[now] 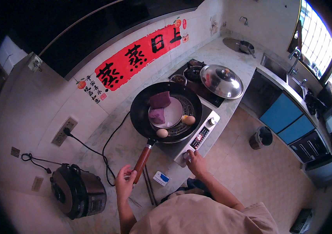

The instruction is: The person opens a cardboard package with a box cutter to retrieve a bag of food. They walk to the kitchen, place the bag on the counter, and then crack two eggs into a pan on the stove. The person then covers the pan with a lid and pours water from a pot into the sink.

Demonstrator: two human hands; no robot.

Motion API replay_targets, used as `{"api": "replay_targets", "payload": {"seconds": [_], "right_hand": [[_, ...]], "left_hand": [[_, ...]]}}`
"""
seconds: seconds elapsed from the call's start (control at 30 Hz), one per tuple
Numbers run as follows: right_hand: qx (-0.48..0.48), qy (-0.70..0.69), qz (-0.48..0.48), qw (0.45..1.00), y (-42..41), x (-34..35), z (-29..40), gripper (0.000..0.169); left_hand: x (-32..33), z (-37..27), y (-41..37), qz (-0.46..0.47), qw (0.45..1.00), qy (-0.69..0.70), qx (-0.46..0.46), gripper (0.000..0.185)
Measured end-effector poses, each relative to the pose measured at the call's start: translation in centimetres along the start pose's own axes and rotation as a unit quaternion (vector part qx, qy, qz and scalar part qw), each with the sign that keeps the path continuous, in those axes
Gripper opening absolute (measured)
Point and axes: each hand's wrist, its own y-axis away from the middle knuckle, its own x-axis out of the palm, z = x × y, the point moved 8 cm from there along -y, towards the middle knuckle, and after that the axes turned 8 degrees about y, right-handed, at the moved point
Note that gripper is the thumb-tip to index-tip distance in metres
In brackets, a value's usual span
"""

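Note:
A black wok (138,108) sits on an induction cooker (177,155). Inside it, a white plate (173,112) on a perforated steamer rack (188,106) bears two purple chunks of food (160,100), and eggs (162,133) lie at the plate's rim, one with a yellow patch beside it. My left hand (125,180) is at the end of the wok's wooden handle (142,161), thumb touching it, fingers loosely curled; whether it grips is unclear. With my right hand (195,162) I hold the cooker's lower control knob (187,155) between my fingertips. The cooker's display is lit.
A domed steel lid (221,82) rests on the gas hob (193,71) beyond the wok. An electric pressure cooker (78,190) stands at left. Chopsticks (150,187) and a small white-and-blue box (161,178) lie near me. A power cord (104,158) crosses the counter.

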Motion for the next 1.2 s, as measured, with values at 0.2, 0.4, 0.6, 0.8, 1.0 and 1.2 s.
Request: {"api": "replay_targets", "payload": {"seconds": [0.2, 0.4, 0.6, 0.8, 1.0, 1.2], "right_hand": [[0.006, -0.006, 0.001, 1.000, 0.0, 0.1, -0.2, 0.041], [0.013, -0.003, 0.009, 1.000, 0.1, 0.2, -0.3, 0.042], [0.019, 0.000, 0.003, 1.000, 0.2, 0.6, -0.6, 0.042], [0.026, 0.005, 0.005, 1.000, 0.3, 0.6, -0.6, 0.041], [0.024, -0.003, 0.010, 1.000, 0.3, 0.3, -0.5, 0.041], [0.022, 0.006, 0.013, 1.000, 0.0, 0.4, -0.3, 0.040]], "left_hand": [[0.5, 0.1, 0.0, 0.004, 1.000, 0.008, 0.011, 0.040], [0.7, 0.6, -0.2, 0.006, 1.000, 0.000, 0.014, 0.040], [0.6, 0.9, -0.2, 0.004, 1.000, -0.019, 0.021, 0.039], [0.9, 0.6, -0.1, 0.016, 0.999, -0.036, 0.031, 0.040], [1.5, 0.4, 0.1, 0.018, 0.994, -0.098, 0.037, 0.044], [1.7, 0.7, -0.1, 0.028, 0.994, -0.104, 0.028, 0.045]]}}
